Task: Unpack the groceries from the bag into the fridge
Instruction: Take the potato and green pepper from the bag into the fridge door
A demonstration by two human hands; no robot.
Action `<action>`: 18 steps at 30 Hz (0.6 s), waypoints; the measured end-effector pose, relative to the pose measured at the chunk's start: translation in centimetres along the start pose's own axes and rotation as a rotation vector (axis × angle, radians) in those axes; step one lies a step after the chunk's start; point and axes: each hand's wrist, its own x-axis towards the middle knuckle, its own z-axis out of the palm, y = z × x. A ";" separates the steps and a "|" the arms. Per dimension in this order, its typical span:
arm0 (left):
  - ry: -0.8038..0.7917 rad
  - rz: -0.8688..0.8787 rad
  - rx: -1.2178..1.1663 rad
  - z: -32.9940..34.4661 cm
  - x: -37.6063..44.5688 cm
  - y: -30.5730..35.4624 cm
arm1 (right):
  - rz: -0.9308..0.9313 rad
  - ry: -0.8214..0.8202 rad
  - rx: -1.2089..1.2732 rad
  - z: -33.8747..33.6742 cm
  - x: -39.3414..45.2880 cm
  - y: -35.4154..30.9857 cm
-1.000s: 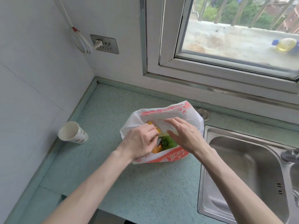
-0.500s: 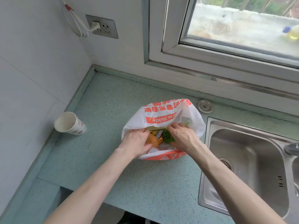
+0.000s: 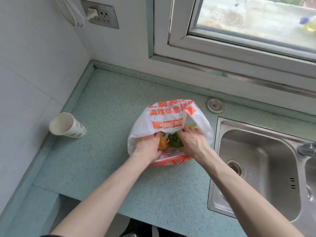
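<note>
White plastic bag with red print (image 3: 169,120) sits on green speckled counter (image 3: 106,151), beside steel sink (image 3: 256,161). Both hands now deeper inside than before. Left hand (image 3: 148,147) curls round orange food (image 3: 162,144). Right hand (image 3: 193,142) reaches past green vegetable (image 3: 175,141); its grip hidden. Nothing out yet.

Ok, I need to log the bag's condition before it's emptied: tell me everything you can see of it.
The bag is thin white plastic printed with orange-red bands and lettering. It lies slumped on the green speckled counter, left of the sink, its mouth open toward the person. Both hands reach in: the left hand beside an orange item, the right hand over something green. Fingertips are hidden, so any grip is unclear.
</note>
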 end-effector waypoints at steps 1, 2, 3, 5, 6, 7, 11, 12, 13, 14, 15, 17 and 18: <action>-0.010 -0.007 0.013 0.0 -0.1 0.3 | 0.003 0.008 0.020 -0.1 -0.3 0.0; -0.020 -0.020 0.022 0.0 -0.1 0.5 | 0.006 0.015 0.042 -0.3 -0.6 0.1; -0.023 -0.032 0.034 0.0 -0.2 0.8 | 0.009 0.024 0.063 -0.5 -1.0 0.1; -0.001 -0.027 0.067 -0.1 -0.4 1.3 | 0.004 0.043 0.102 -1.0 -1.7 0.3; 0.022 -0.010 0.089 -0.2 -0.5 1.6 | -0.007 0.057 0.120 -1.2 -2.1 0.4; 0.044 0.009 0.115 -0.3 -0.7 1.8 | -0.020 0.073 0.132 -1.4 -2.6 0.5; 0.144 0.069 0.118 -1.0 -2.3 2.4 | -0.066 0.170 0.167 -1.9 -4.7 0.7; 0.175 0.081 0.098 -1.2 -2.9 2.4 | -0.076 0.202 0.190 -2.0 -5.4 0.8; 0.198 0.090 0.071 -1.4 -3.4 2.4 | -0.085 0.233 0.217 -2.2 -6.1 0.9; 0.217 0.095 0.038 -1.6 -4.0 2.4 | -0.092 0.263 0.249 -2.3 -6.9 1.0; 0.246 0.100 -0.004 -1.8 -4.6 2.4 | -0.098 0.298 0.289 -2.6 -7.7 1.1; 0.325 0.128 -0.098 -2.1 -5.8 2.3 | -0.108 0.372 0.398 -3.1 -9.5 1.4; 0.368 0.145 -0.149 -2.2 -6.5 2.2 | -0.112 0.400 0.458 -3.5 -10.3 1.5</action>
